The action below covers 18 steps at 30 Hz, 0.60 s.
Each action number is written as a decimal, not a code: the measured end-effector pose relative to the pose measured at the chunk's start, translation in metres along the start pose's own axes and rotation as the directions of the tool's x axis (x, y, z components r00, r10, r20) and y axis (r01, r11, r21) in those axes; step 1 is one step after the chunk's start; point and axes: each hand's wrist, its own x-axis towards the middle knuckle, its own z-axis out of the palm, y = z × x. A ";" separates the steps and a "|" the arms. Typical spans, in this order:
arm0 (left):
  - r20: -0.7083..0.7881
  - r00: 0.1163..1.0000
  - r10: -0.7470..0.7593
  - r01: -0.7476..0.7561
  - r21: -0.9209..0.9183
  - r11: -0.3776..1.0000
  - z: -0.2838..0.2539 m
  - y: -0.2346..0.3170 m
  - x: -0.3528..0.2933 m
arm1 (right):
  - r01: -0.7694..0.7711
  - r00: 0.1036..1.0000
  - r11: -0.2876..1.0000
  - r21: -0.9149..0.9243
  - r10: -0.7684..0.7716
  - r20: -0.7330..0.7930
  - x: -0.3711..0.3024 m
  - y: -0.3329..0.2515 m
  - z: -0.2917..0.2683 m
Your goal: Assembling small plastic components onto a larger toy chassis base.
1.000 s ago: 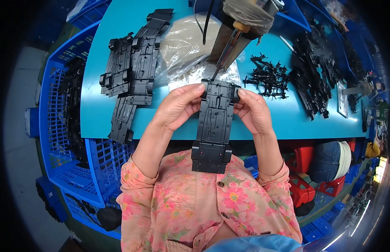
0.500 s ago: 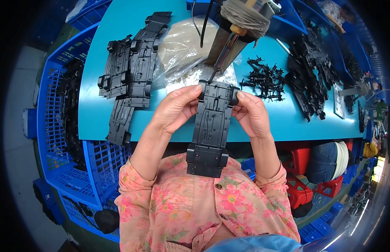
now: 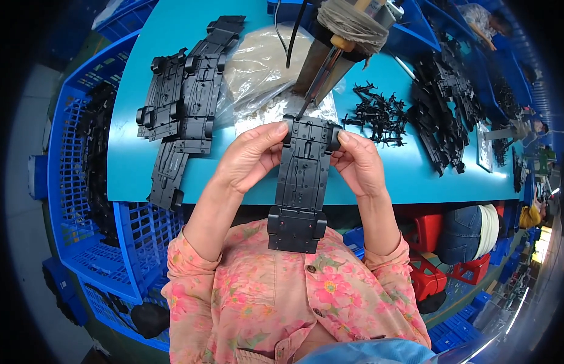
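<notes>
A long black plastic chassis plate [image 3: 302, 176] hangs over the table's near edge, its lower end in front of my chest. My left hand [image 3: 254, 156] pinches its far left corner between thumb and fingers. At the far right corner, my right hand [image 3: 359, 161] grips it the same way, beside a raised wheel-arch shape. The thin metal rod of a mounted tool [image 3: 321, 79] slants down to the plate's far left end. Whether its tip touches the plate, I cannot tell. A cloth-wrapped body and a yellow collar top the rod.
Similar black plates [image 3: 200, 91] lie stacked at the left. Behind my hands is a clear plastic bag [image 3: 257, 67]. Small black parts [image 3: 379, 115] and another heap of black pieces [image 3: 442, 115] lie at the right. Blue crates [image 3: 91, 200] flank the table; a person [image 3: 464, 233] sits beyond a red stool [image 3: 424, 276].
The whole view has shifted slightly, so things sit a little further left. Both hands keep their hold on the chassis plate, with the rod still at its far left end.
</notes>
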 end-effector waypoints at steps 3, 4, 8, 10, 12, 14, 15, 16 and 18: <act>0.033 0.999 -0.026 0.026 -0.010 1.000 0.001 0.002 -0.001 | 0.014 1.000 1.000 0.002 -0.014 0.021 0.001 0.002 -0.004; 0.033 0.999 -0.023 0.023 -0.012 1.000 0.002 0.001 -0.001 | 0.018 0.998 0.999 0.026 -0.019 0.055 0.001 0.004 -0.008; 0.008 1.000 -0.010 0.010 -0.013 1.000 0.002 0.000 -0.002 | 0.022 0.996 0.999 0.033 -0.025 0.086 0.002 0.004 -0.008; 0.006 1.000 -0.008 0.008 -0.013 1.000 0.002 0.000 -0.002 | 0.024 0.996 0.999 0.037 -0.027 0.090 0.002 0.004 -0.009; 0.014 1.000 -0.012 0.012 -0.018 1.000 0.001 0.000 -0.001 | 0.027 0.995 0.999 0.041 -0.030 0.093 0.002 0.004 -0.009; 0.009 1.000 -0.009 0.010 -0.016 1.000 0.000 -0.001 -0.001 | 0.016 0.995 0.999 0.042 -0.020 0.100 0.002 0.004 -0.009; 0.005 1.000 -0.007 0.007 -0.014 1.000 -0.001 -0.001 -0.001 | 0.016 0.995 0.999 0.042 -0.021 0.100 0.002 0.004 -0.010; 0.005 1.000 -0.007 0.007 -0.014 1.000 0.000 -0.001 -0.001 | 0.015 0.995 0.999 0.043 -0.020 0.102 0.002 0.004 -0.011; 0.007 1.000 -0.008 0.008 -0.012 1.000 0.002 -0.001 -0.002 | 0.014 0.994 0.999 0.043 -0.018 0.106 0.003 0.005 -0.011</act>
